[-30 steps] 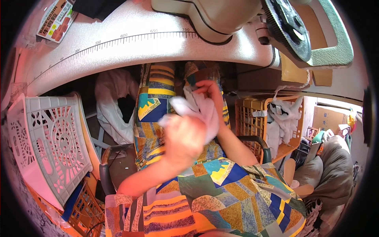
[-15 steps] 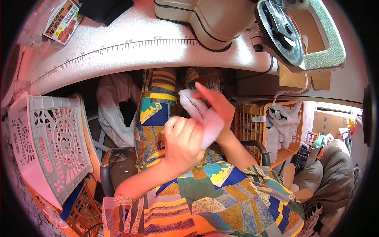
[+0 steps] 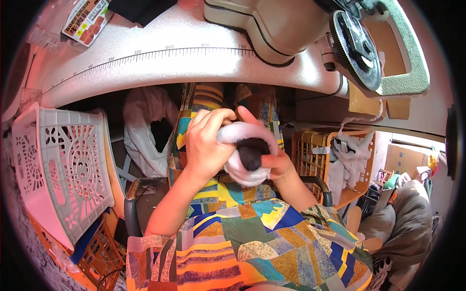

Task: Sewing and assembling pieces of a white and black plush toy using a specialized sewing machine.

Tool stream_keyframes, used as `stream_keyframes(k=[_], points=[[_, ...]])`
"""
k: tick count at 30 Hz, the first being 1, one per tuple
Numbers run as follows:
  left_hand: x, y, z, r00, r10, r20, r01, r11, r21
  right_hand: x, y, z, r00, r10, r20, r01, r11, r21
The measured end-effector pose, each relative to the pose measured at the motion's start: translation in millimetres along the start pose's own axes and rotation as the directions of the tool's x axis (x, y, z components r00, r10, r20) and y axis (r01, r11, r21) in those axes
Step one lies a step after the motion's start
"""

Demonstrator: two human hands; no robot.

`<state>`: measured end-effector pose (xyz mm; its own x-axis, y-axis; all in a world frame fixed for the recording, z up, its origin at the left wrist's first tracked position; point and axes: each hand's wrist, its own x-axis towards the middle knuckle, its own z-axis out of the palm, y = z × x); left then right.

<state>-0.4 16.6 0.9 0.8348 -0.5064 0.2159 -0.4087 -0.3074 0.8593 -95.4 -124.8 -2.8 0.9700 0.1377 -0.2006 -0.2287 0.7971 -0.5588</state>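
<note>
A fluffy white fabric piece [image 3: 248,179] is held up above my lap, its thick plush rim curled round a dark opening [image 3: 251,154]. I cannot tell what sort of article it is. My left hand [image 3: 208,138] is closed on the rim's left side, fingers bent over the far edge. My right hand [image 3: 277,164] grips the other side, with the thumb pressed in at the dark inside. Most of my right fingers are hidden behind the fabric.
Beyond my lap runs a white tabletop [image 3: 160,65] with a ruler scale, carrying a beige sewing machine [image 3: 262,26] with a black handwheel [image 3: 357,51]. A white plastic basket [image 3: 73,169] stands at left, an orange crate [image 3: 315,157] with white fabric at right. Chair armrests [image 3: 131,208] flank me.
The fabric piece has turned so its dark opening now faces up. My left hand has moved farther away and up to the rim; my right thumb has shifted to the inside.
</note>
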Motion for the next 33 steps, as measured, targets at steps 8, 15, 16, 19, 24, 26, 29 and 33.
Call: stream_keyframes(k=[8, 15, 16, 19, 24, 26, 29, 33], points=[[-13.9, 1.0, -8.3, 0.997, 0.004, 0.076, -0.03, 0.939, 0.342, 5.6, 1.0, -3.9, 0.977, -0.079, -0.199, 0.013, 0.949, -0.314], [-31.7, 31.1, 13.0, 0.911, 0.404, 0.077, -0.38, 0.754, 0.536, 15.3, 3.7, -13.4, 0.69, -0.704, 0.169, 0.017, -0.218, -0.976], [-27.7, 26.2, 7.9, 0.915, 0.4, 0.057, -0.366, 0.761, 0.535, 14.1, -4.0, -7.8, 0.703, -0.665, 0.252, 0.142, -0.216, -0.966], [-24.4, 26.9, 3.9, 0.898, 0.439, 0.037, -0.387, 0.746, 0.542, 5.6, -11.8, 6.2, 0.771, -0.551, 0.32, 0.379, -0.008, -0.925], [-27.0, 29.6, 13.7, 0.9, 0.433, 0.054, -0.402, 0.776, 0.486, 8.1, -12.5, 2.2, 0.656, -0.633, 0.41, 0.308, -0.271, -0.912], [-29.9, 36.5, 20.9, 0.889, 0.457, 0.035, -0.416, 0.771, 0.483, 10.5, -5.1, 2.1, 0.618, -0.715, 0.327, 0.212, -0.249, -0.945], [-31.0, 40.3, 24.7, 0.873, 0.487, 0.035, -0.441, 0.756, 0.483, 19.2, 0.4, 5.9, 0.535, -0.823, 0.193, 0.042, -0.202, -0.979], [-32.6, 38.7, 25.4, 0.847, 0.532, 0.008, -0.49, 0.773, 0.404, 33.2, -3.2, 8.6, 0.418, -0.873, 0.252, 0.155, -0.204, -0.967]])
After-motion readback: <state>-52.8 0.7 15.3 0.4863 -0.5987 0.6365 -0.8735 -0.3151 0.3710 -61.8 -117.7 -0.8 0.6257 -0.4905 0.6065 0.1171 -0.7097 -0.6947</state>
